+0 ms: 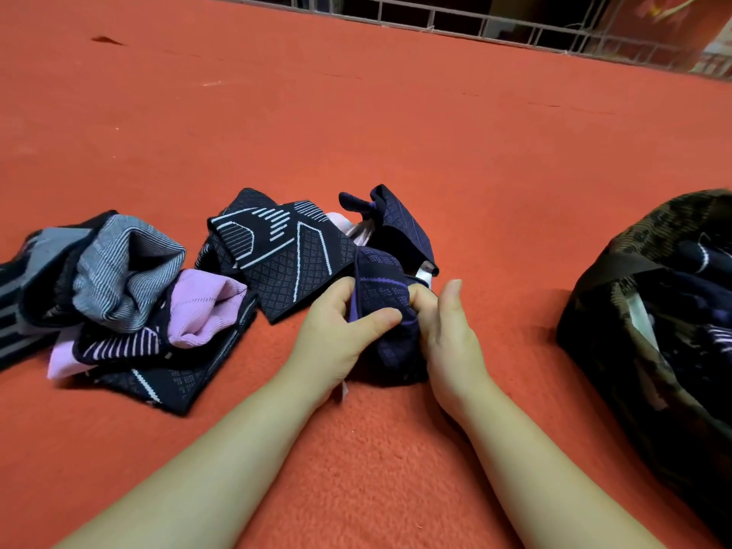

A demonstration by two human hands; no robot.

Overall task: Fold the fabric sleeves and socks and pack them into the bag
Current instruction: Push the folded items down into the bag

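Both hands fold a dark sleeve point(382, 311) on the red carpet point(396, 132), left of the bag point(649, 311).
Left hand point(336, 330) pinches it; right hand point(443, 334) curls around it (soft, light knit; likely best gripped at the folded edge).

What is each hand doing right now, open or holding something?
Left hand: holding the dark purple-striped sleeve, thumb pinching it.
Right hand: holding the same sleeve, fingers curled into its fabric.
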